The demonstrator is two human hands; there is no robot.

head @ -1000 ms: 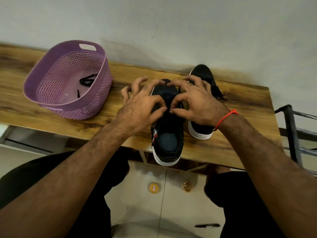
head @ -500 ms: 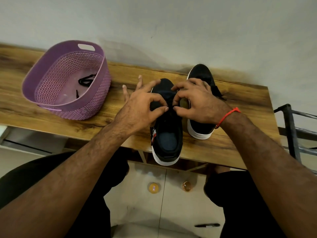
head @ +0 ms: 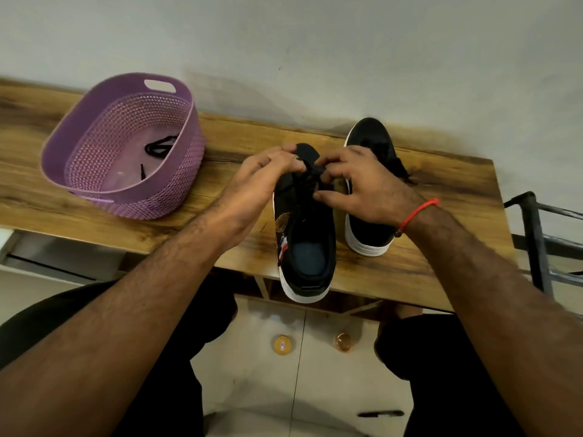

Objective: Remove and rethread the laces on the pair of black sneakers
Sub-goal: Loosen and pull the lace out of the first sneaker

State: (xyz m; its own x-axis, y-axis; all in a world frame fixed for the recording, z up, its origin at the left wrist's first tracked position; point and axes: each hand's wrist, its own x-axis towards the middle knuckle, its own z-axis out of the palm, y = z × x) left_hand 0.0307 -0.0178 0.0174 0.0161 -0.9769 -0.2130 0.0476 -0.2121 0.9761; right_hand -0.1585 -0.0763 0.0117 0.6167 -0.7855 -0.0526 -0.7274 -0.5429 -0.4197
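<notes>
Two black sneakers with white soles stand on the wooden table [head: 410,272]. The near sneaker [head: 307,247] points away from me, its heel over the table's front edge. My left hand [head: 258,181] and my right hand [head: 356,184] meet over its toe end, fingers curled and pinching at the black lace [head: 310,179] in the lower eyelets. The far sneaker [head: 370,143] stands just to the right, partly behind my right hand. A loose black lace [head: 159,148] lies in the purple basket [head: 126,197].
The purple basket sits on the table's left part, close to the wall [head: 315,42]. A dark metal frame [head: 536,234] stands to the right of the table. My legs are under the table's front edge, over a tiled floor [head: 284,389].
Both hands slid forward from the sneaker's middle toward its toe end. My left fingers, spread earlier, have closed on the lace area.
</notes>
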